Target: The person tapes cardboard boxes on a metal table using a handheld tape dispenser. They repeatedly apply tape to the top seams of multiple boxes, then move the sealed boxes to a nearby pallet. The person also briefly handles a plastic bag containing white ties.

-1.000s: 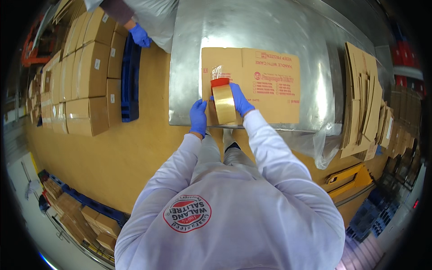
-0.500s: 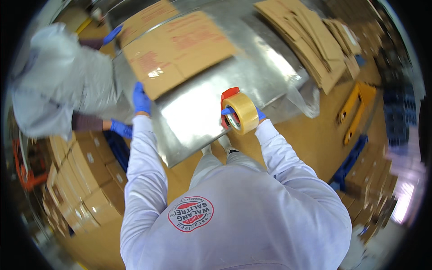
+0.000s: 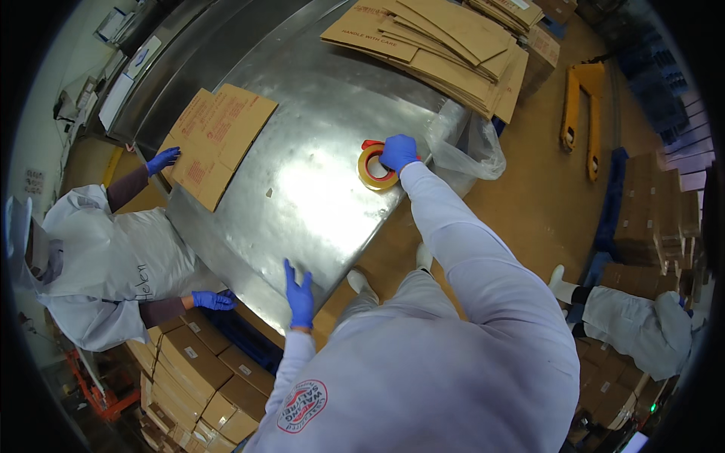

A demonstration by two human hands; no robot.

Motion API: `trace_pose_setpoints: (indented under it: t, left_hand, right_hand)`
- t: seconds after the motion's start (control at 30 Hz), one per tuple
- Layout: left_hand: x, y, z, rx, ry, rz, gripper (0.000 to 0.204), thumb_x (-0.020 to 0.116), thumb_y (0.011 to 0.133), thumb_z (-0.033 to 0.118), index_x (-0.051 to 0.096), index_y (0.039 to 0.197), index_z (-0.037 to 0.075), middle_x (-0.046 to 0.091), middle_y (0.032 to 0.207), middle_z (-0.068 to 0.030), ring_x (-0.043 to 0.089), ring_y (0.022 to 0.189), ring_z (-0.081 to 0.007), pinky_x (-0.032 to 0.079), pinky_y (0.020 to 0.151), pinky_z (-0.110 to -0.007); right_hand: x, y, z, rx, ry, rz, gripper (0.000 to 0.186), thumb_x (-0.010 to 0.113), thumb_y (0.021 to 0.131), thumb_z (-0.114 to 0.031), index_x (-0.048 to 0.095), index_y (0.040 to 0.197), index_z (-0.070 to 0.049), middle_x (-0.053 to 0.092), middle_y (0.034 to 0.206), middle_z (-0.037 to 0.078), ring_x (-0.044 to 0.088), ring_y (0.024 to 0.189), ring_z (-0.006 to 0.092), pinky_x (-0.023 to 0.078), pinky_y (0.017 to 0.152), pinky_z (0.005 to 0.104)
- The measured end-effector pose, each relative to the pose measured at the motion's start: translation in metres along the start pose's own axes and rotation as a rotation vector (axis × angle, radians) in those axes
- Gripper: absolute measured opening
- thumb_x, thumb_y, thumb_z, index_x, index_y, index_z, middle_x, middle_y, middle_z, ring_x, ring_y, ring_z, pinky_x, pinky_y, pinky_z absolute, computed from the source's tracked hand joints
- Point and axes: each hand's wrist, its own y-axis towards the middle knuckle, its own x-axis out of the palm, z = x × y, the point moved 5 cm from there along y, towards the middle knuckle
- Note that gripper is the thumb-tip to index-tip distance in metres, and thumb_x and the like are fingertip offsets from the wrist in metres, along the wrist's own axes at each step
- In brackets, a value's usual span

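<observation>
My right hand (image 3: 399,153), in a blue glove, is closed on a tape dispenser (image 3: 368,143) with red parts and a wide roll of yellowish clear tape (image 3: 368,178). It is at the right edge of the metal table (image 3: 317,124). My left hand (image 3: 299,294), also gloved in blue, is empty with fingers spread, by the table's near edge. Farther left lies a flat brown cardboard box (image 3: 226,136) with red print. A co-worker's gloved hand (image 3: 162,160) touches its left side; their other gloved hand (image 3: 214,300) hangs beside the table.
Flattened cartons (image 3: 453,45) are stacked at the table's far right, with clear plastic film (image 3: 472,147) at their near side. A yellow pallet jack (image 3: 581,113) stands on the floor to the right. Packed boxes (image 3: 196,362) stand lower left; another person (image 3: 638,325) is at right.
My left hand has come off the cardboard box and opened. The box now lies farther left, by the co-worker. The tape dispenser has gone from upright in my right hand down to the table edge.
</observation>
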Motion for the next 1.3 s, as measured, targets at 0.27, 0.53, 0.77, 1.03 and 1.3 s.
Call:
trace_pose_setpoints:
  t: [0.27, 0.53, 0.77, 1.03, 1.3]
  left_hand:
    - [0.088, -0.051, 0.043, -0.042, 0.242, -0.057, 0.077, 0.061, 0.089, 0.008, 0.021, 0.154, 0.004, 0.031, 0.156, -0.0208, 0.031, 0.144, -0.0326, 0.031, 0.114, -0.037]
    - [0.334, -0.055, 0.164, 0.432, 0.351, -0.551, 0.081, 0.067, 0.086, 0.015, 0.024, 0.154, 0.005, 0.036, 0.152, -0.023, 0.039, 0.139, -0.0351, 0.034, 0.113, -0.039]
    - [0.525, -0.109, 0.204, 0.683, 0.525, -1.1, 0.079, 0.067, 0.087, 0.019, 0.025, 0.153, 0.005, 0.042, 0.147, -0.0262, 0.043, 0.135, -0.0397, 0.036, 0.111, -0.041]
    - [0.702, -0.107, 0.189, 0.817, 0.621, -1.302, 0.077, 0.068, 0.086, 0.026, 0.03, 0.15, 0.005, 0.05, 0.138, -0.0271, 0.05, 0.125, -0.0421, 0.041, 0.105, -0.044]
    - [0.926, -0.01, 0.134, 0.802, 1.037, -1.692, 0.051, 0.055, 0.091, 0.038, 0.06, 0.129, 0.005, 0.064, 0.122, -0.0228, 0.061, 0.113, -0.0389, 0.047, 0.099, -0.045]
  right_hand:
    - [-0.019, 0.0, 0.002, -0.073, 0.212, -0.023, 0.094, 0.062, 0.054, -0.089, 0.069, 0.112, -0.015, 0.065, 0.11, 0.009, 0.056, 0.109, 0.0289, 0.046, 0.085, 0.042]
    - [-0.042, -0.255, 0.27, 0.14, 0.744, 0.382, 0.033, 0.074, 0.078, -0.036, 0.07, 0.09, -0.005, 0.066, 0.095, 0.018, 0.063, 0.091, 0.0358, 0.05, 0.081, 0.0439]
    - [-0.016, -0.414, 0.439, 0.733, 0.827, 0.483, 0.028, 0.074, 0.079, -0.03, 0.071, 0.087, -0.003, 0.067, 0.092, 0.015, 0.065, 0.083, 0.0303, 0.052, 0.076, 0.0385]
    - [-0.028, -0.444, 0.545, 0.865, 0.96, 0.617, 0.028, 0.076, 0.08, -0.026, 0.072, 0.092, -0.001, 0.068, 0.091, 0.014, 0.065, 0.078, 0.0245, 0.053, 0.074, 0.033]
    - [0.328, -0.648, 0.694, 0.731, -0.276, -0.223, 0.022, 0.051, 0.094, -0.019, 0.068, 0.102, -0.007, 0.069, 0.101, 0.01, 0.067, 0.078, 0.0252, 0.053, 0.07, 0.0354]
